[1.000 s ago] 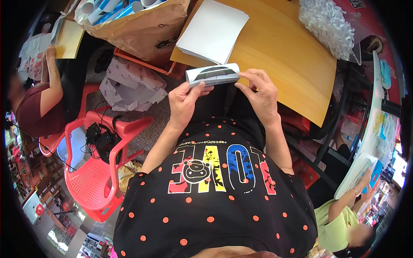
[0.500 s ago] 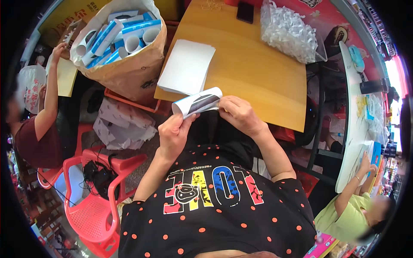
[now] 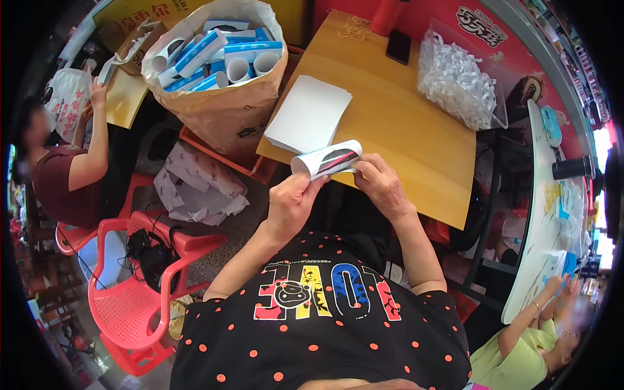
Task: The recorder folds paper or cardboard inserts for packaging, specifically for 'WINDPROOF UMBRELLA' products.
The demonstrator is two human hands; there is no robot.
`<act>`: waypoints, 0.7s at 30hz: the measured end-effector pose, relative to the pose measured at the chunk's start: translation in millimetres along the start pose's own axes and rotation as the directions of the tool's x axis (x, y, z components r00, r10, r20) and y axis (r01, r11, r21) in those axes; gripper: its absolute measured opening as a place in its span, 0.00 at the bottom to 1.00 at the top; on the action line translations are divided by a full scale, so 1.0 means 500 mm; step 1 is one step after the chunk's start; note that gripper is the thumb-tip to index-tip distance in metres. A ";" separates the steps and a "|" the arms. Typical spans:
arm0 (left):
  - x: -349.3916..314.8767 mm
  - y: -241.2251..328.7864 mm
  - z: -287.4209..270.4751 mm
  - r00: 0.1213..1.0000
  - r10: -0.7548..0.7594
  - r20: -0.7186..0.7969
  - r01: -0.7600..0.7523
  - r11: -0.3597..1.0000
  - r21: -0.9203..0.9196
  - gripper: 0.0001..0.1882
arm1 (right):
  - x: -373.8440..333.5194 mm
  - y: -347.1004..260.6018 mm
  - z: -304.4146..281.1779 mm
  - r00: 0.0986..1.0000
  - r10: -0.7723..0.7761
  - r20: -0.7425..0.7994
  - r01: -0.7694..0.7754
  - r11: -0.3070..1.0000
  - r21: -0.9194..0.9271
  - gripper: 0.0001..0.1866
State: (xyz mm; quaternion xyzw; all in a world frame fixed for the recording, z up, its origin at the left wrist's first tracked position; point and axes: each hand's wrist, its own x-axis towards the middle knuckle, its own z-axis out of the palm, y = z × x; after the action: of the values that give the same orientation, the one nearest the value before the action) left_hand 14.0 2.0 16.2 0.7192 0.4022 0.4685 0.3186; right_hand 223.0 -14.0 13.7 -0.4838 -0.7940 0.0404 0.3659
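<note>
A printed sheet of paper rolled into a tube (image 3: 327,160), white with a dark picture on it, is held between my two hands just off the near edge of the table. My left hand (image 3: 290,205) grips its left end, fingers partly inside and thumb along the underside. At the right end, my right hand (image 3: 382,185) pinches the loose edge of the sheet. Just beyond the tube lies a stack of white sheets (image 3: 307,112) on the wooden table (image 3: 390,123).
A large paper bag (image 3: 218,117) full of blue-and-white rolled tubes (image 3: 201,55) stands left of the table. A clear bin (image 3: 499,110) of white strips, a phone (image 3: 398,47) and rubber bands (image 3: 354,29) sit on the tabletop. Red chairs (image 3: 123,299) and two people flank me.
The view has shifted, so the table and bag appear farther right and lower. Both hands keep hold of the tube, which looks much the same. The person at right has moved their hands.
</note>
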 end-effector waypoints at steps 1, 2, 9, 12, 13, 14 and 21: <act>0.000 -0.001 0.000 1.000 0.000 -0.004 0.000 1.000 -0.002 0.05 | 0.000 0.001 0.003 1.000 -0.006 -0.027 0.006 1.000 0.014 0.12; -0.001 -0.001 0.000 1.000 -0.002 -0.005 0.002 1.000 -0.004 0.05 | 0.000 0.001 0.004 0.999 -0.006 -0.032 0.007 1.000 0.026 0.12; -0.008 -0.016 -0.001 1.000 -0.022 -0.004 0.022 0.999 0.041 0.05 | 0.002 0.005 0.011 1.000 0.026 -0.001 -0.025 0.997 0.067 0.12; -0.009 -0.027 0.001 1.000 -0.013 -0.017 0.014 0.999 0.051 0.05 | 0.003 0.009 0.018 0.999 0.034 0.006 -0.034 0.997 0.074 0.11; -0.008 -0.023 0.004 0.999 0.001 -0.046 0.000 1.000 0.014 0.05 | 0.002 0.010 0.021 0.999 0.038 0.006 -0.038 0.996 0.075 0.11; -0.007 -0.023 0.006 0.998 0.012 -0.054 -0.011 1.000 0.008 0.05 | 0.002 0.010 0.022 0.999 0.049 0.001 -0.048 0.995 0.082 0.11; -0.008 -0.028 -0.003 0.997 0.075 0.009 -0.076 0.996 0.055 0.06 | -0.009 0.008 0.007 0.939 0.329 0.098 -0.343 0.887 0.308 0.07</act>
State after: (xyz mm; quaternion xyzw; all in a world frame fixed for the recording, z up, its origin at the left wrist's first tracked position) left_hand 7.8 5.2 3.2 0.7440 0.3865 0.4664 0.2820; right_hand 225.0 -14.6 7.0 -0.5466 -0.6889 0.2421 0.4098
